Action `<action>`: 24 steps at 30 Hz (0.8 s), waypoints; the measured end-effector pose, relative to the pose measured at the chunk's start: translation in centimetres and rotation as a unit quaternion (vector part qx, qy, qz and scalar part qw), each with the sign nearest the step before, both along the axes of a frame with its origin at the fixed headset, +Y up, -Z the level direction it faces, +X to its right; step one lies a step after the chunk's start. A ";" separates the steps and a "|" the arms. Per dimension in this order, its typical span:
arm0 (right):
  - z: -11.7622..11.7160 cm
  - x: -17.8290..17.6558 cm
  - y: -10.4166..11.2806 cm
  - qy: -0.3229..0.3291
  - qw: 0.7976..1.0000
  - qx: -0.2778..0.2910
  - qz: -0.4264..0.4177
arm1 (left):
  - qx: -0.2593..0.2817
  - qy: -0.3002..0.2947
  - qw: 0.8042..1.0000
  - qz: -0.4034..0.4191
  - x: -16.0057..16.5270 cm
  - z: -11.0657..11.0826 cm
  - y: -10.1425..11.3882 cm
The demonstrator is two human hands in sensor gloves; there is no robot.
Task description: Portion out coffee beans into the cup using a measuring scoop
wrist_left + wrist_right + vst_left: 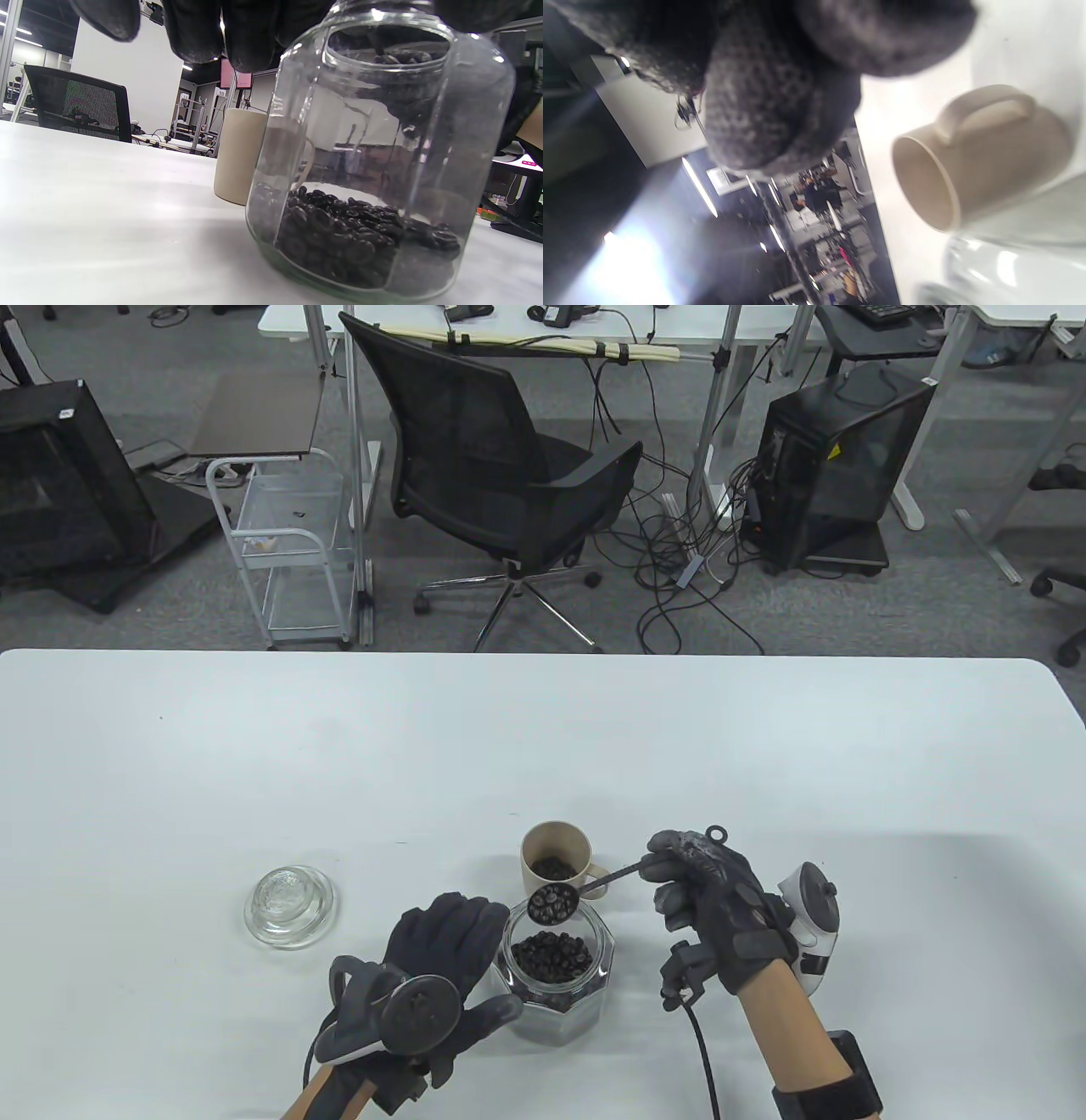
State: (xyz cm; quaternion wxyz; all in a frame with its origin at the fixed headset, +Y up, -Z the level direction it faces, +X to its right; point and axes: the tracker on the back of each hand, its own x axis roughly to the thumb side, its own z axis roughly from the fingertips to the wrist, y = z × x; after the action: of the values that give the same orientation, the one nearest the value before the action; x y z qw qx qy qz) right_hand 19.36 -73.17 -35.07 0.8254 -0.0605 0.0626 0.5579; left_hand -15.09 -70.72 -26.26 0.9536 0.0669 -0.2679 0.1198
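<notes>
An open glass jar (pixel 556 976) (pixel 373 169) (pixel 1009 262) partly filled with coffee beans stands near the table's front edge. My left hand (pixel 441 976) grips its left side, fingers (pixel 237 34) curled over the shoulder. Just behind it stands a beige cup (pixel 556 858) (pixel 239 156) (pixel 975 156) with some beans inside. My right hand (pixel 713 899) pinches the handle of a dark measuring scoop (pixel 553 903). Its bowl is heaped with beans and hangs over the jar's far rim, close to the cup. In the right wrist view my gloved fingers (pixel 780 106) fill the top.
The jar's glass lid (pixel 290 906) lies on the white table (pixel 254 780) to the left of my left hand. Beyond the far edge stand an office chair (pixel 501 475), a wire cart (pixel 288 551) and a computer case (pixel 831 475).
</notes>
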 end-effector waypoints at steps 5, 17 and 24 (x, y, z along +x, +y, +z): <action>-0.7 0.7 -0.9 -0.064 0.998 -0.013 0.024 | 0.000 0.000 1.000 -0.001 0.0 0.0 0.0; -1.1 0.6 -1.5 -0.089 0.987 0.026 0.135 | 0.002 0.001 1.000 -0.003 0.0 0.0 0.0; -0.5 -2.2 3.0 -0.011 0.870 0.296 0.395 | 0.003 0.000 1.000 -0.004 0.0 0.0 0.1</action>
State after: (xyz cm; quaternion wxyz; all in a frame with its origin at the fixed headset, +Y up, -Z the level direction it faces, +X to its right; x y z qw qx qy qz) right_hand 17.20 -70.21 -35.60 0.5158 0.1607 -0.1432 0.8292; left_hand -15.09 -70.66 -26.21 0.9540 0.0686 -0.2685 0.1148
